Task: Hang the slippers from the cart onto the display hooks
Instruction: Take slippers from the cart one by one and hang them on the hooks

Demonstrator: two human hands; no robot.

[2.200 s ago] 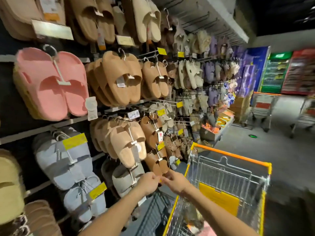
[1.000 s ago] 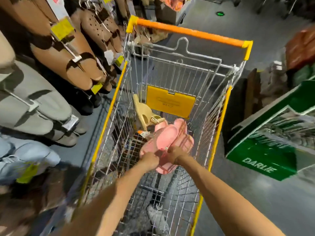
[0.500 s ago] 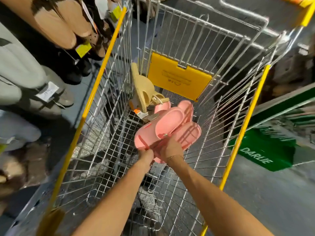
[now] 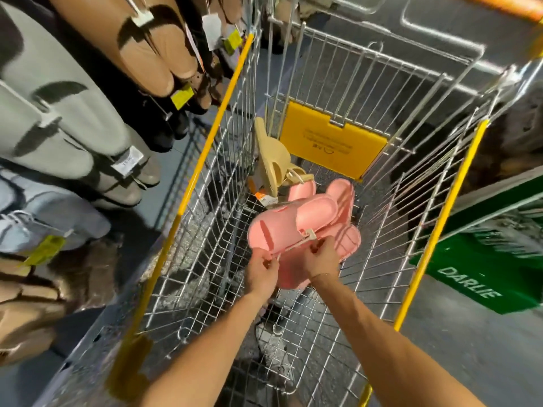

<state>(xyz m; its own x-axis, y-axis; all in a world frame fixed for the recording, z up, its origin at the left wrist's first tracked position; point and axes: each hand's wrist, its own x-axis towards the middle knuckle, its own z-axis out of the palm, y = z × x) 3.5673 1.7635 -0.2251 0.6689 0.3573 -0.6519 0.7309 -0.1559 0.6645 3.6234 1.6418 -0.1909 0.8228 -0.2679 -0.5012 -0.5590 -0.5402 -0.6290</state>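
Your left hand (image 4: 262, 274) and right hand (image 4: 321, 257) both pinching the white hanger (image 4: 296, 244) of one pink slipper pair (image 4: 293, 227), held inside the wire cart (image 4: 205, 148) mid-basket, second pink pair (image 4: 342, 195) beneath, one beige pair (image 4: 271, 160) against the cart's left wall

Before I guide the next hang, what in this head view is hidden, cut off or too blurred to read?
- Pink foam slippers: near ends hidden behind left hand and right hand.
- White plastic hanger: hook end hidden by the hands.
- Yellow cart panel: print too small.
- Display slippers: their hooks cut off by the top edge.
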